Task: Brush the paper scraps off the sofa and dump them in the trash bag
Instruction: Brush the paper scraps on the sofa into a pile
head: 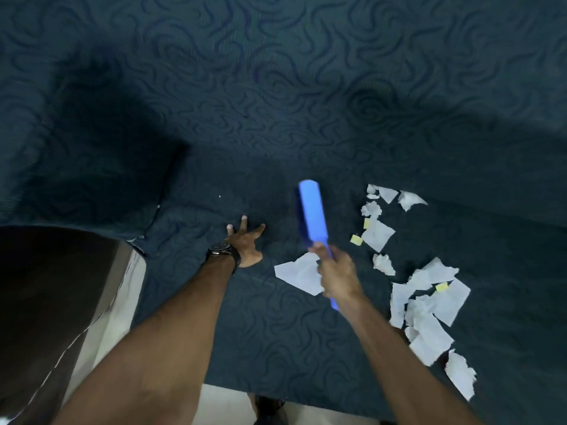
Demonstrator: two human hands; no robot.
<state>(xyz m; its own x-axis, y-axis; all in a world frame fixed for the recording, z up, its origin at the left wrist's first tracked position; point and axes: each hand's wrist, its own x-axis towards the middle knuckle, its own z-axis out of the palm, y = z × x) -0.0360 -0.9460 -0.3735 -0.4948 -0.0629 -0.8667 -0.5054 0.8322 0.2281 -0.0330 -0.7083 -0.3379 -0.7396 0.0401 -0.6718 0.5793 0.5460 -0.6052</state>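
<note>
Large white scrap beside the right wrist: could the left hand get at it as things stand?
Probably yes. The left hand rests spread on the sofa seat just left of that scrap, with bare fabric between; only the right hand gripping the blue brush overlaps its right edge.

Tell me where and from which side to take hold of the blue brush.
Grip the brush by its narrow handle at the near end, coming from the sofa's front edge, as the right hand does now. The wide head points away toward the backrest and seems to carry dark bristles on its left side, so a near-end hold leaves the head free to sweep the paper scraps.
</note>
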